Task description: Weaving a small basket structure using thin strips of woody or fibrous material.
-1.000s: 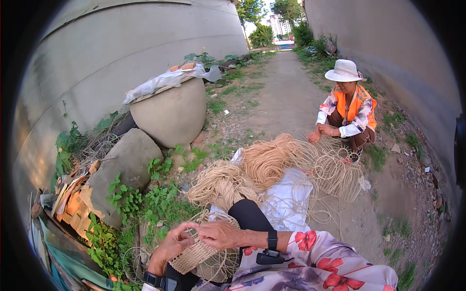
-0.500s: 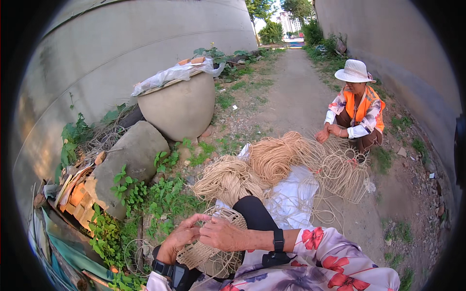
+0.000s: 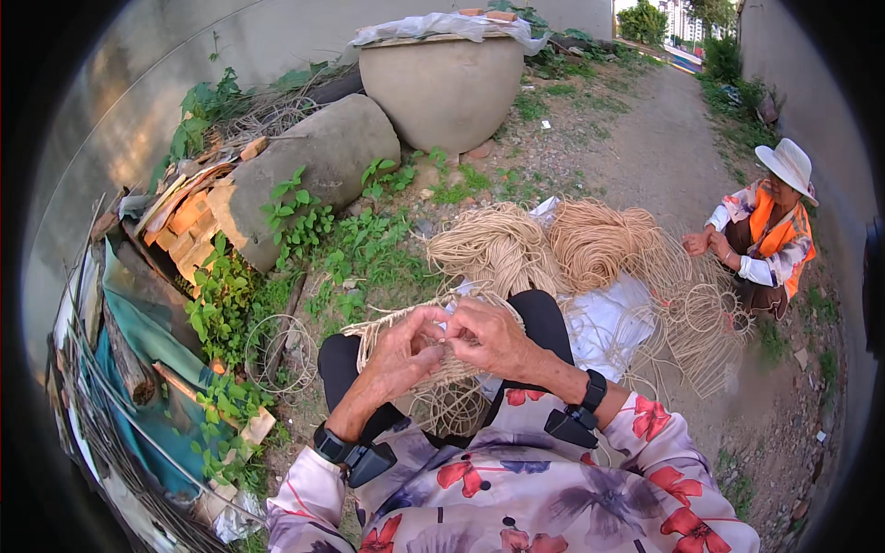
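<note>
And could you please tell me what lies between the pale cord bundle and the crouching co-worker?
In the head view, a tan cord coil, then looser strands nearer the co-worker.

Woven pc btwn knees, cord coils ahead.

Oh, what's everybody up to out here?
A seated person has the left hand and right hand close together over a woven cord piece at the lap; whether the fingers pinch a strand is hard to see. Beyond the knees lie a pale cord bundle and a tanner one, with a white sheet beside them. To the right, another person in an orange vest crouches by looser cord coils.
</note>
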### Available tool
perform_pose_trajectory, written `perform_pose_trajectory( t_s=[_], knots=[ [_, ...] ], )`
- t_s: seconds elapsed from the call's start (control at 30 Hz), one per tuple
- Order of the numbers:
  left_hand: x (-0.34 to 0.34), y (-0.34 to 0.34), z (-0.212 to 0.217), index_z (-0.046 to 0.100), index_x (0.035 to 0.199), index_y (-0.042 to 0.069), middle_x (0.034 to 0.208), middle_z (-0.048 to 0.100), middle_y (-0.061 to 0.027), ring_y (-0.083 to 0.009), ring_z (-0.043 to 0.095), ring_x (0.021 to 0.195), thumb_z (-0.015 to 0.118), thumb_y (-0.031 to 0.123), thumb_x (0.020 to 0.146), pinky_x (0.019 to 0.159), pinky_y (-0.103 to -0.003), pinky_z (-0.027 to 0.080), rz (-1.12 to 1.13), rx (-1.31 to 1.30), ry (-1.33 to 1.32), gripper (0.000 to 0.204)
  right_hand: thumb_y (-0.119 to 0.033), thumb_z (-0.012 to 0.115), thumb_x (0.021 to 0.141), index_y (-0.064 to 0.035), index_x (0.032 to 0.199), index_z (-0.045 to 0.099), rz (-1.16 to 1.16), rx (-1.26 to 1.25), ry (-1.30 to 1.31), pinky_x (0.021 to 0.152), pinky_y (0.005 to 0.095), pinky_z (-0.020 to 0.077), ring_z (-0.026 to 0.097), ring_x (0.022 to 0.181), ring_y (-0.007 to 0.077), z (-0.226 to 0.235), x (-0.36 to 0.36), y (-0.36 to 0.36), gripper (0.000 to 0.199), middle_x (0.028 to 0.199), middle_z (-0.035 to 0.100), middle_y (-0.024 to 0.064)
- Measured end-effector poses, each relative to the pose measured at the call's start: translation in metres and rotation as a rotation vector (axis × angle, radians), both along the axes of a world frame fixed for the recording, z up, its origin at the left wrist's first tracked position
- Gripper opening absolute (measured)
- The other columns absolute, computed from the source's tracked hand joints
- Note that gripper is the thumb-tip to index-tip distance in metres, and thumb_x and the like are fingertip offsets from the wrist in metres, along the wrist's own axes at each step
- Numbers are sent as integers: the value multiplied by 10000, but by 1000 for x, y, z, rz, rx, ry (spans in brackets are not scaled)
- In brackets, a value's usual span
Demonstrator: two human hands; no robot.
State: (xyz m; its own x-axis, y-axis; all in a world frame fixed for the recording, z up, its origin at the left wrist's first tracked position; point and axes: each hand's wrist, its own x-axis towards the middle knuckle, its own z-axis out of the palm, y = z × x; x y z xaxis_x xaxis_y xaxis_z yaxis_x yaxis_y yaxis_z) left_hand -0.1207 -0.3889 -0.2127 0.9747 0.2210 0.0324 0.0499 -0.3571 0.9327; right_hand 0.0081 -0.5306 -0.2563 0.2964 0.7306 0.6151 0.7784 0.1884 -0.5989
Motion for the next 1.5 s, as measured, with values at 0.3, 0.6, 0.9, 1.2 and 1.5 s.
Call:
perform_pose_trajectory(
  t_s=[0.3,0.6,0.9,1.2,1.5],
  knots=[
    [-85,70,25,615,1006,84,701,475,85,-15,426,644,680,66,842,557,-198,312,32,19,192,177,-135,671,866,-19,1065,594,-122,15,307,888,317,465,594,953,156,14,49,-37,243,1000,625,50],
    [-67,23,66,583,1024,57,852,599,9,-65,559,702,662,31,856,599,-203,457,45,-147,-87,187,-125,605,904,-21,1040,618,274,18,297,755,311,479,622,841,201,42,-36,4,172,910,629,92],
    [-32,36,4,664,987,60,851,647,-115,-236,624,684,643,44,829,563,-325,481,70,708,-229,160,-40,640,876,-5,944,632,-46,83,110,628,274,467,598,693,140,20,-16,-3,76,792,625,69],
    [-36,0,24,610,1126,23,830,663,-33,-61,597,635,674,25,861,545,-213,508,114,-72,-168,273,-82,627,898,-33,966,581,-141,197,117,614,372,471,625,696,279,14,-35,7,96,769,605,118],
    [-26,20,22,657,988,22,824,684,-50,-132,655,669,650,20,880,579,-266,532,155,16,-116,108,-33,651,861,-28,965,630,-79,147,69,585,307,459,598,656,193,5,-24,-15,105,765,594,87]
  ],
)
